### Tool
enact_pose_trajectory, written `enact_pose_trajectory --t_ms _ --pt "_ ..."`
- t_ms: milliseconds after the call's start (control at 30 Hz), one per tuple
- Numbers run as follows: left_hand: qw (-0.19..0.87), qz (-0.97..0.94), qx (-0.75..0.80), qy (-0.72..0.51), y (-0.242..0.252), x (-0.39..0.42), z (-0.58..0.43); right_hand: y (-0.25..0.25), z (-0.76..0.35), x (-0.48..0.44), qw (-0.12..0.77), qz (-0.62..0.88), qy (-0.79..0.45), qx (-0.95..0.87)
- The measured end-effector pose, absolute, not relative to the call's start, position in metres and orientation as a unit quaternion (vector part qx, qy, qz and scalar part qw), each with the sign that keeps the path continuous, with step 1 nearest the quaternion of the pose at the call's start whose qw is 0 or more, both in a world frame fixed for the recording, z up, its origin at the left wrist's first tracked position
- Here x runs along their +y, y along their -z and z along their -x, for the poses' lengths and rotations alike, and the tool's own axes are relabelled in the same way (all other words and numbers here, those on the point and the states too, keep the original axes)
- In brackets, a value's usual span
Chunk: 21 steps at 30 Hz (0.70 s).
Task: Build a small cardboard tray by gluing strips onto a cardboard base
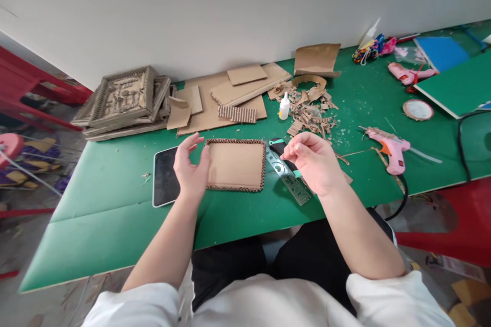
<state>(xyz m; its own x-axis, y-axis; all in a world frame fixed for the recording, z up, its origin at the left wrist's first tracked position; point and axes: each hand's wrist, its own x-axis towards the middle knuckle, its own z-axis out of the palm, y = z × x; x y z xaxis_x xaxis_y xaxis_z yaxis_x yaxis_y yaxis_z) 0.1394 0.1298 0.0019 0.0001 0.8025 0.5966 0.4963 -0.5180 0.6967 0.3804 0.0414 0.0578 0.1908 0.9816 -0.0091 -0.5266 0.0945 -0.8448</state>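
A shallow cardboard tray (235, 166) with a rim of corrugated strip lies flat on the green table, right in front of me. My left hand (191, 169) is at its left side, thumb and fingers apart, with nothing between them; whether the thumb touches the rim I cannot tell. Under and beside that hand lies a dark-screened tablet (164, 179). To the tray's right my right hand (312, 163) is raised with fingertips pinched together; anything in them is too small to make out. Below it lie a clear stencil ruler (289, 181) and a black and teal object (276, 144), partly hidden by the hand.
Finished-looking cardboard frames (126, 93) are stacked at the back left. Cardboard sheets (199, 120), a white glue bottle (284, 107) and a heap of scraps (312, 112) line the back. At right lie a pink glue gun (393, 150), a tape roll (418, 110) and a black cable (462, 148).
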Motion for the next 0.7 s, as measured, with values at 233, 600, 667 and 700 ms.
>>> enact_pose_trajectory --t_ms 233,600,667,700 --pt "0.018 -0.811 0.284 -0.512 -0.059 0.088 -0.192 -0.05 -0.372 0.037 0.649 0.369 -0.539 -0.391" --pt "-0.027 -0.719 0.322 -0.615 -0.053 0.075 -0.228 -0.04 -0.36 0.033 0.616 0.38 -0.467 -0.508" --pt "-0.017 -0.715 0.324 -0.619 -0.052 0.076 -0.229 -0.038 -0.359 0.033 0.616 0.382 -0.454 -0.518" --pt "-0.012 -0.715 0.325 -0.619 -0.052 0.077 -0.229 -0.037 -0.359 0.033 0.616 0.382 -0.449 -0.522"
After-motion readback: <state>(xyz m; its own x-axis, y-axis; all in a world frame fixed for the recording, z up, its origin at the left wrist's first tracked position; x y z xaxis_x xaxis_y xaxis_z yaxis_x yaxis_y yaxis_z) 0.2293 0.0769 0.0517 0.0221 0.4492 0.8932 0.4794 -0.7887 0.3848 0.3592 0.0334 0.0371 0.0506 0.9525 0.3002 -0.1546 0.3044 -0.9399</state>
